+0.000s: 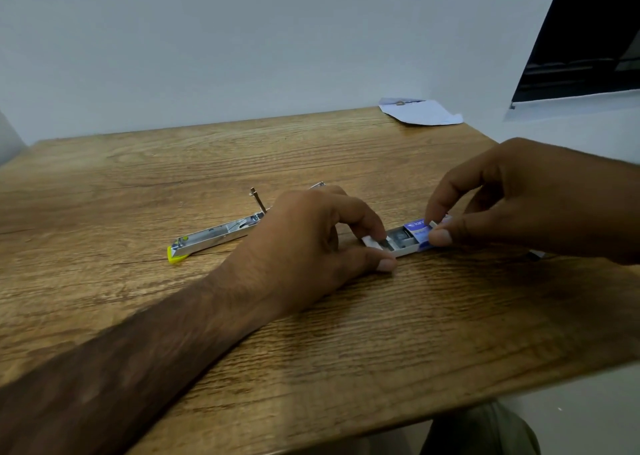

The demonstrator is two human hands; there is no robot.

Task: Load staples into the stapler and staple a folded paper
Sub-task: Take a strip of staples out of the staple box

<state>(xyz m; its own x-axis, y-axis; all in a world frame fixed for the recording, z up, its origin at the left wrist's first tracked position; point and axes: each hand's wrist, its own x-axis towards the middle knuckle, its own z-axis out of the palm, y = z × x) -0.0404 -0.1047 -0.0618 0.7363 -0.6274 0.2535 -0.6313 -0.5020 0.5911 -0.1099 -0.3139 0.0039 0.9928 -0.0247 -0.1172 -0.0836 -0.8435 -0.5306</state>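
The stapler (214,238) lies opened flat on the wooden table (346,333), its long axis running from lower left to upper right; the yellow tip points toward the near left, and the far end passes behind the left hand (311,243), so that part is hidden. A thin metal piece stands up from it near the hand.

To the right of it sits the staple box (407,238), a small sliding carton, its long axis nearly left to right with a slight rise to the right. The white inner tray is drawn out toward the left and the blue sleeve sits on the right end. Grey staples show in the tray, though they are too small to count.

The left hand pinches the tray's open end, forefinger on top and thumb against the near side. The right hand (519,198) grips the blue sleeve between thumb and fingertips, covering most of the print.

The folded paper (420,111) rests at the far right corner of the table, apart from everything else. The right forearm is cut off by the picture's edge.
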